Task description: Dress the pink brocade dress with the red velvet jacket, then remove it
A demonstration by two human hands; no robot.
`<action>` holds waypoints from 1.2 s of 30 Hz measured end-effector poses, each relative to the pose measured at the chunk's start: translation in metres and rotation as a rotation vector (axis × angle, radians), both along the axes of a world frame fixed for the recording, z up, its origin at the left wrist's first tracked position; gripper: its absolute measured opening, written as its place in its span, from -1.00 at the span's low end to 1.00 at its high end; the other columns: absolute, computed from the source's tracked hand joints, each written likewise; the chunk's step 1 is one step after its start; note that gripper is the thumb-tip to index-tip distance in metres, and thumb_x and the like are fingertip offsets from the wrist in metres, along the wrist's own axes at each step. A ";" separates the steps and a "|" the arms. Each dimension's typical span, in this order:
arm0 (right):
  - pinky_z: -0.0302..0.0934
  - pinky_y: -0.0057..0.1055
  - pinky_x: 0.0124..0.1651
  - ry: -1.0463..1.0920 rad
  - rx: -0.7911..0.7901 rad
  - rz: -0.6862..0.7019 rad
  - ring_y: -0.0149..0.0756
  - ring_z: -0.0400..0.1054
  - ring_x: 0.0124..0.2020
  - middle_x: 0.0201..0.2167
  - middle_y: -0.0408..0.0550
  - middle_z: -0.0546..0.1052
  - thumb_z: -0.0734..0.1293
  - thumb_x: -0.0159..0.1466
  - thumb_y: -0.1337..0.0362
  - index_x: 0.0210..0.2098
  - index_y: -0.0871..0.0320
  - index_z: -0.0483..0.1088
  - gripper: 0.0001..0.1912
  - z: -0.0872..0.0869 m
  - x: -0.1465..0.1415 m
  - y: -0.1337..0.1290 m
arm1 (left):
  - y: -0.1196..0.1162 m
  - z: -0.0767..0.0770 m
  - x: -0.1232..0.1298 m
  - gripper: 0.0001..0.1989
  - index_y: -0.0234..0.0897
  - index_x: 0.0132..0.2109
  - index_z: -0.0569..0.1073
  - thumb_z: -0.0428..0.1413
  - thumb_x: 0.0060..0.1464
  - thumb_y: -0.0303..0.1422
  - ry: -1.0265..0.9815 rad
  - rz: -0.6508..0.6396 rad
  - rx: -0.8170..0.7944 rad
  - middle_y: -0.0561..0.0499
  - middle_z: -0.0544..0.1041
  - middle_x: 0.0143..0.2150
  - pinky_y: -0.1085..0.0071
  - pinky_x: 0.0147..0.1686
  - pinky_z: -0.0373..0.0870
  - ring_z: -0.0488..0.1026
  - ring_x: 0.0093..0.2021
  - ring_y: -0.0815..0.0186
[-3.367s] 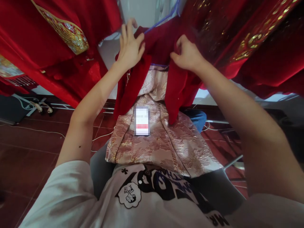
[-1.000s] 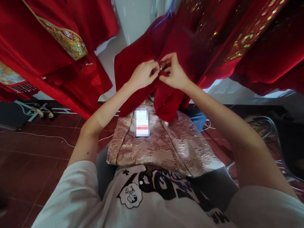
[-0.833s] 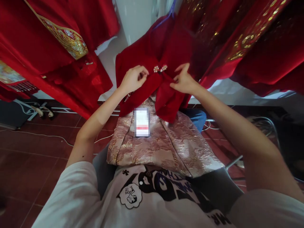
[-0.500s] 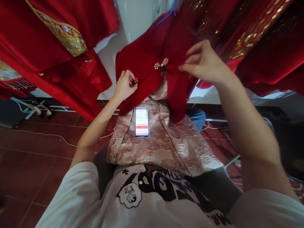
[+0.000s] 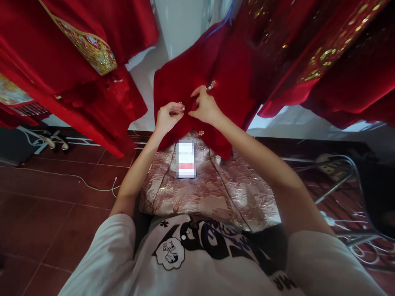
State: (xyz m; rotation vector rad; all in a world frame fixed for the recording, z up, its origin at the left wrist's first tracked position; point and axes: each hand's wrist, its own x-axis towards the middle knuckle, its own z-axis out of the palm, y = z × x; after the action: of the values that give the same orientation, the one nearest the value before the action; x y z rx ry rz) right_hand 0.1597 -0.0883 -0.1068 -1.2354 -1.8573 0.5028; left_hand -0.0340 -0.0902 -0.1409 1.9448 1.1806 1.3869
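Observation:
A red jacket [image 5: 234, 70] hangs in front of me from a blue hanger [image 5: 226, 18]. My left hand [image 5: 169, 118] is closed, fingertips pinching a small beaded button [image 5: 183, 107] on the jacket's left side. Close beside it, my right hand [image 5: 205, 107] curls at the front edge of the jacket and appears to grip its cloth; index finger and thumb stand apart. Just above the right hand is a pearl flower clasp [image 5: 211, 85]. Lower down sits another beaded flower clasp [image 5: 200, 133]. The garment's lower part is a pink-gold brocade skirt [image 5: 212, 189], spread over my lap.
A phone [image 5: 186, 159] with a lit screen lies on the brocade. Red embroidered garments [image 5: 92, 45] hang at left and more [image 5: 327, 53] at right. A metal-framed chair [image 5: 354, 172] stands at right. A white cable [image 5: 86, 183] runs across the tiled floor [image 5: 37, 213].
My right hand has moved left and down to beside my left hand, bringing the jacket's front panels together. The lower flower clasp now shows. My left hand has shifted slightly right.

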 end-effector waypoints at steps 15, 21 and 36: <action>0.49 -0.29 -0.10 0.143 -0.061 0.007 -0.22 0.57 -0.28 -0.39 -0.21 0.52 0.62 0.22 0.17 0.05 0.05 0.38 -0.49 -0.015 -0.009 0.002 | 0.001 0.002 -0.001 -0.84 -0.24 -0.12 0.66 0.36 0.15 -0.53 -0.065 0.002 0.011 -0.08 0.73 -0.11 0.28 0.05 0.69 0.70 -0.04 0.22; 0.49 -0.24 -0.03 0.134 -0.057 -0.025 -0.21 0.56 -0.30 -0.42 -0.22 0.52 0.60 0.22 0.31 0.02 0.06 0.37 -0.53 -0.010 -0.012 -0.004 | 0.005 -0.005 -0.002 -0.84 -0.26 -0.11 0.67 0.32 0.18 -0.56 -0.065 0.030 0.037 -0.08 0.74 -0.07 0.32 0.04 0.68 0.71 -0.06 0.24; 0.51 -0.13 0.02 0.098 0.047 -0.050 -0.13 0.53 -0.24 -0.35 -0.10 0.51 0.47 0.34 0.25 0.15 0.05 0.41 -0.59 -0.009 -0.027 -0.016 | 0.009 -0.010 -0.006 -0.90 -0.24 -0.23 0.61 0.27 0.19 -0.54 -0.038 0.022 0.029 -0.04 0.71 -0.19 0.37 -0.05 0.64 0.68 -0.15 0.27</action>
State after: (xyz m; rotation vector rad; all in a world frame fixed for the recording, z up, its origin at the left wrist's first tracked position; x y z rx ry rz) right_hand 0.1331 -0.1044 -0.1161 -1.2021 -1.7427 0.4813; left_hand -0.0404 -0.0815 -0.1504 1.9221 1.1738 1.4533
